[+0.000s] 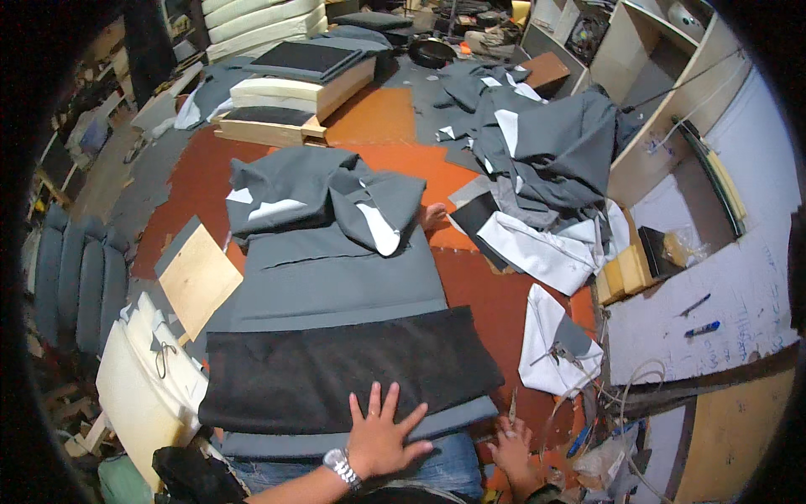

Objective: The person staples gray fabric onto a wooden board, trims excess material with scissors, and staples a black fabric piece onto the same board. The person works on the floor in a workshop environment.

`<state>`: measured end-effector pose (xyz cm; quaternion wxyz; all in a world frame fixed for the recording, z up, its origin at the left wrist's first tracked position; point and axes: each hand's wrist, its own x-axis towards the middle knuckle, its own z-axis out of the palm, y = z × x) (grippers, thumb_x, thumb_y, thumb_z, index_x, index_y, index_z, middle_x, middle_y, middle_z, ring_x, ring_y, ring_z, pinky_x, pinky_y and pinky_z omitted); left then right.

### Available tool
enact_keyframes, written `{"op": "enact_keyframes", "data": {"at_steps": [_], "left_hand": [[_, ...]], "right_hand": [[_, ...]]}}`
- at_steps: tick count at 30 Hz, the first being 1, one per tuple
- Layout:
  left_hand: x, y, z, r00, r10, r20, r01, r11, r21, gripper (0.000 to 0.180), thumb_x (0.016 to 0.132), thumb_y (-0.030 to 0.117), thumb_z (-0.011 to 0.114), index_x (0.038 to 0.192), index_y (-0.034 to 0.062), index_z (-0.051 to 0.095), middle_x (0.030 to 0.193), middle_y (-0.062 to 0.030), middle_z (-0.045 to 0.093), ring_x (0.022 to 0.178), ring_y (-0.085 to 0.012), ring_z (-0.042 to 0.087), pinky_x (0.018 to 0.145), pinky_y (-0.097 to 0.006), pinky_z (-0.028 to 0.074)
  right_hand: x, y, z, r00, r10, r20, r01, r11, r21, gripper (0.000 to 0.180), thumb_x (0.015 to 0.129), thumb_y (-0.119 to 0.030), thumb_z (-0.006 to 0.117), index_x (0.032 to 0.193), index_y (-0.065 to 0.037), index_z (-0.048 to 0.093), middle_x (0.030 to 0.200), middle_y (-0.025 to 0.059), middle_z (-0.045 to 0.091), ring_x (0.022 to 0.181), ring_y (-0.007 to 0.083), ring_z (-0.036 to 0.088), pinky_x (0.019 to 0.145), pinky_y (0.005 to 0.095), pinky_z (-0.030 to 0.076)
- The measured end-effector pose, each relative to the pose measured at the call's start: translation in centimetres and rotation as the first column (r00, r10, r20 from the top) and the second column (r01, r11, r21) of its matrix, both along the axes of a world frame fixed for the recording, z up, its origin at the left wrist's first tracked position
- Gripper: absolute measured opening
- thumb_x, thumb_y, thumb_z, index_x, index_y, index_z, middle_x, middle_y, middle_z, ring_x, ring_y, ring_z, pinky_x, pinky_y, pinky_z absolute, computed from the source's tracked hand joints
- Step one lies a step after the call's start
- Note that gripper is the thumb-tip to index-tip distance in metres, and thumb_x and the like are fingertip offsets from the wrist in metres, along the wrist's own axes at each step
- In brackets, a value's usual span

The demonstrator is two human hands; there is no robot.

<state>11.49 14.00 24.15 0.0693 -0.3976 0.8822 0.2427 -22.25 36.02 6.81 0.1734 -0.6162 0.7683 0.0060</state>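
Left hand, wristwatch on the wrist, lay flat and open, fingers spread, palm down on the near edge of the black fabric panel. The panel lay across the grey fabric sheet, just beyond the person's lap, at 12 o'clock from the hand. Right hand rested on the orange floor at 3 o'clock from the left hand, fingers curled loosely; whether it gripped anything could not be told. A bunched grey cover sat at 12 o'clock, at the far end of the sheet. A plywood board lay at 10 o'clock. White fabric scrap lay at 1 o'clock from the right hand, grey fabric heap farther on
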Motion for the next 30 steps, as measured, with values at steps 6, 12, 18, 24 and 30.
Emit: {"op": "enact_keyframes", "data": {"at_steps": [6,12,18,24,30], "left_hand": [[-1.0,1.9,1.2,0.996,0.052,0.065,-0.054,0.998,0.019,0.084,0.091,0.084,0.047,0.162,0.0402,0.037,0.172,-0.0279,0.015,0.157,-0.0577,0.007,0.108,-0.089,0.005],[-0.5,2.1,0.7,0.997,0.042,0.063,-0.043,0.999,0.003,0.084,0.09,0.083,0.05,0.162,0.0416,0.037,0.172,-0.0276,0.014,0.156,-0.0584,0.006,0.107,-0.089,0.007],[-0.4,1.8,0.9,0.998,0.022,0.065,-0.024,0.999,0.033,0.08,0.092,0.079,0.052,0.162,0.0428,0.037,0.172,-0.0277,0.013,0.156,-0.058,0.005,0.107,-0.09,0.008],[-0.4,1.9,1.2,0.997,0.052,0.064,-0.057,0.996,0.073,0.079,0.092,0.078,0.053,0.161,0.0431,0.039,0.173,-0.027,0.011,0.157,-0.0573,0.003,0.108,-0.089,0.005],[-0.6,2.1,0.7,0.997,0.063,0.054,-0.066,0.997,0.046,0.08,0.091,0.079,0.052,0.161,0.0431,0.039,0.174,-0.0254,0.012,0.157,-0.0561,0.001,0.109,-0.088,0.002]], "right_hand": [[2.2,8.0,1.7,0.971,-0.238,-0.032,0.24,0.951,0.197,0.053,0.093,-0.031,0.071,0.136,-0.003,0.062,0.133,0.0202,0.064,0.128,0.0402,0.057,0.108,0.0613,0.043],[4.2,6.9,0.2,0.922,-0.368,0.123,0.317,0.897,0.309,0.052,0.093,-0.03,0.071,0.137,-0.003,0.062,0.132,0.0188,0.064,0.125,0.0379,0.058,0.105,0.059,0.045],[6.3,1.9,0.6,0.892,-0.407,0.195,0.337,0.888,0.312,0.052,0.094,-0.029,0.072,0.137,-0.002,0.061,0.13,0.0174,0.065,0.122,0.0356,0.06,0.103,0.0568,0.047],[6.5,1.1,1.6,0.871,-0.436,0.226,0.348,0.873,0.341,0.051,0.094,-0.028,0.072,0.137,-0.002,0.061,0.129,0.0161,0.065,0.119,0.0332,0.061,0.101,0.0545,0.048],[5.7,2.9,2.4,0.834,-0.493,0.248,0.383,0.84,0.385,0.051,0.094,-0.027,0.072,0.137,-0.002,0.06,0.127,0.0147,0.066,0.116,0.0309,0.063,0.098,0.0522,0.05]]}}
